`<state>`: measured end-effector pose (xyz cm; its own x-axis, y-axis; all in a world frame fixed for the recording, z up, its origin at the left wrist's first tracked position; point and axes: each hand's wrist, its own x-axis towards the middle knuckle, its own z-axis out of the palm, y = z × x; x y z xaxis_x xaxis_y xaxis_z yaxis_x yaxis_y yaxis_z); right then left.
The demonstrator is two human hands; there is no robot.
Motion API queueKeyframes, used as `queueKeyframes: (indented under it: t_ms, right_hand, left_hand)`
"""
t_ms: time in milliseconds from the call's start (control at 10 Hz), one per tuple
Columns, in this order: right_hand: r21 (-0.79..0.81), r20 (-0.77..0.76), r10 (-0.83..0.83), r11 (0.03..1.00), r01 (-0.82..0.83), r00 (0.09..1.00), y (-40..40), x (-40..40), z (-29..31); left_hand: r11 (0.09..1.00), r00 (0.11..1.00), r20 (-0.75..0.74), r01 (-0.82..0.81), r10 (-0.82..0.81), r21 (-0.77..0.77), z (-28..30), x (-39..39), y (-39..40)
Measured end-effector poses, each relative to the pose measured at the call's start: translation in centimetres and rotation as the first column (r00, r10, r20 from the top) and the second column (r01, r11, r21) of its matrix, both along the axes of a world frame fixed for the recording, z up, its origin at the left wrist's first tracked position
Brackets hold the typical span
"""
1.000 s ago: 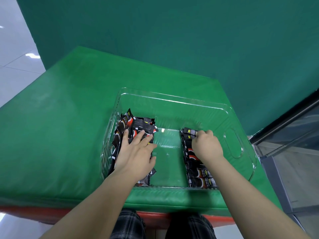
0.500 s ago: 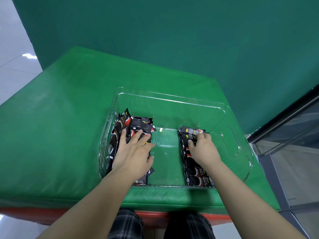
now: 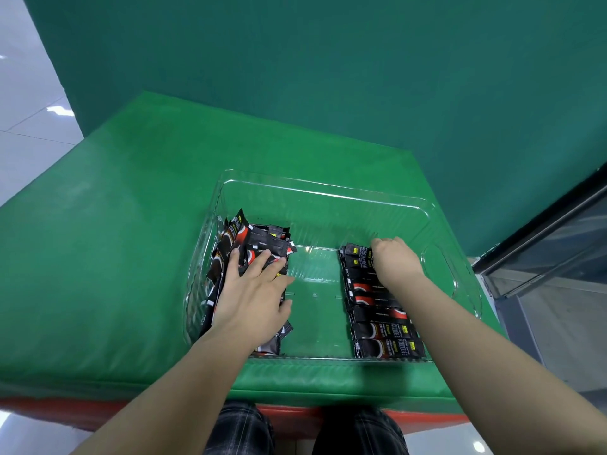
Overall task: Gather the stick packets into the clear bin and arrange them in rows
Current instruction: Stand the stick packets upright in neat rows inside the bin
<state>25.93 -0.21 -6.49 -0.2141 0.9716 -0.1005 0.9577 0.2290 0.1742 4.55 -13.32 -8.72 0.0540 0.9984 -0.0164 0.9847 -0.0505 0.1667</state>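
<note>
Resting flat, fingers spread, my left hand [image 3: 253, 290] covers the loose packet pile [image 3: 253, 239] at the clear bin [image 3: 328, 188]'s left; my right hand [image 3: 395, 257] pinches the neat row [image 3: 377, 310]'s far packet, lying crosswise, lower right.

The stick packets [image 3: 377, 310] are showing black with red and yellow marks. I'm wearing dark plaid trousers [image 3: 239, 428] behind the green table [image 3: 108, 257].
</note>
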Motion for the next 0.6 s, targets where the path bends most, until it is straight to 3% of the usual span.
queueKeyframes:
  t_ms: [200,400,600]
  right_hand:
    - [0.058,-0.010,0.059,0.997,-0.058,0.998,0.0,0.2,0.0]
    - [0.067,-0.108,0.020,0.998,-0.013,0.994,0.5,0.4,0.7]
    - [0.060,-0.114,-0.008,0.998,0.015,0.993,0.6,-0.8,1.3]
  left_hand:
    - [1.000,1.000,-0.006,-0.002,0.002,-0.001,-0.2,-0.1,0.1]
    - [1.000,1.000,-0.009,-0.001,0.001,0.000,-0.2,-0.1,0.1]
    - [1.000,1.000,-0.011,0.000,0.000,-0.008,-0.2,-0.1,0.1]
